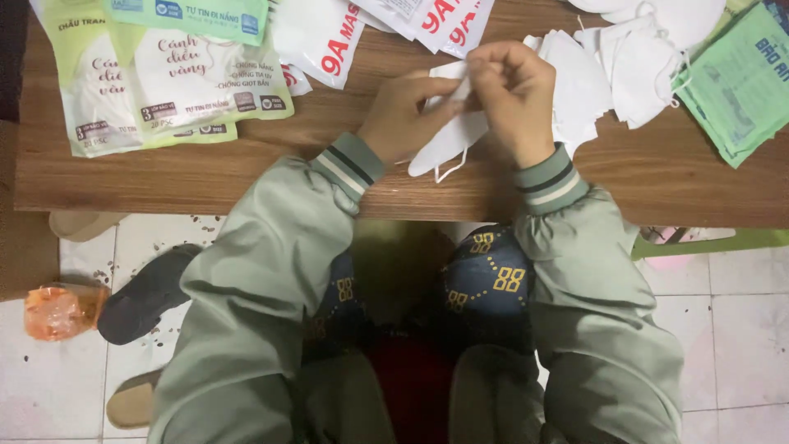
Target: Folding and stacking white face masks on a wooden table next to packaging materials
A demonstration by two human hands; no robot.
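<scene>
Near the front edge of the wooden table, directly ahead of the person's chest, a folded white face mask was held between both hands. The left hand was closed on the mask from the left, thumb and fingers pinching its upper part, while the right hand was curled over its top end from the right, fingertips drawn together on the fabric; how much cloth each pinch took could not be told, since the fingers covered it. The two hands met at the mask's upper end, almost touching each other. The mask's long axis ran on a slant, from that upper end between the hands down and leftward toward the table edge, where its lower tip and a thin ear loop hung free below the left hand. Both hands were thus equally close to the mask, the right slightly farther up the table. Just beyond the right hand lay a heap of loose white masks, and well to the left lay green and white packets.
</scene>
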